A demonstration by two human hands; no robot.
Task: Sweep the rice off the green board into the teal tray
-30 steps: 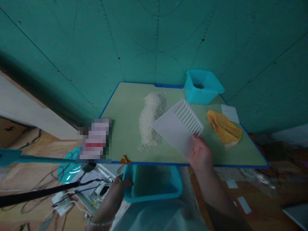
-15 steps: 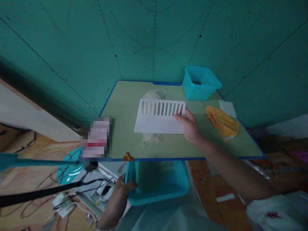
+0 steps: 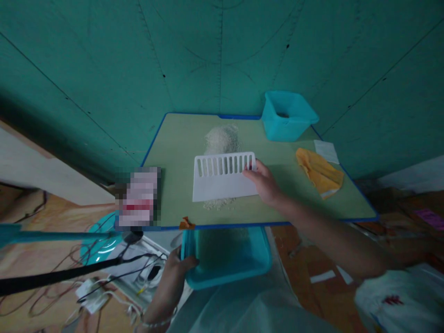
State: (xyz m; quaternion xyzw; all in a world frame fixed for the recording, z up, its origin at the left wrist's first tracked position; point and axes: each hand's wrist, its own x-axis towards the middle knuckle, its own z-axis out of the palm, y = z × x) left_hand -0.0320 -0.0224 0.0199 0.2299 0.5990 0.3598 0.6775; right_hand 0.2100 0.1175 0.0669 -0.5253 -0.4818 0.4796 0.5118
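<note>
My right hand [image 3: 264, 181] grips the right end of a white slotted plastic scraper [image 3: 222, 178], which stands across a pile of white grains [image 3: 222, 138] on the green table [image 3: 173, 185]. Some grains [image 3: 218, 203] show just in front of the scraper's lower edge. My left hand [image 3: 176, 273] holds the left rim of a turquoise bin [image 3: 227, 256] below the table's near edge, with its thumb over the rim. Grains lie inside this bin.
A second turquoise bin [image 3: 287, 115] stands at the table's far right corner. An orange cloth [image 3: 319, 172] and a white paper [image 3: 326, 151] lie on the right. A blurred card [image 3: 138, 199] sits at the left edge. Cables and a blue pole [image 3: 52, 236] lie on the floor at left.
My right hand swung the scraper from a tilted hold right of the grains to lie crosswise over the pile, then drew it a little nearer to me. The left hand stayed on the bin.
</note>
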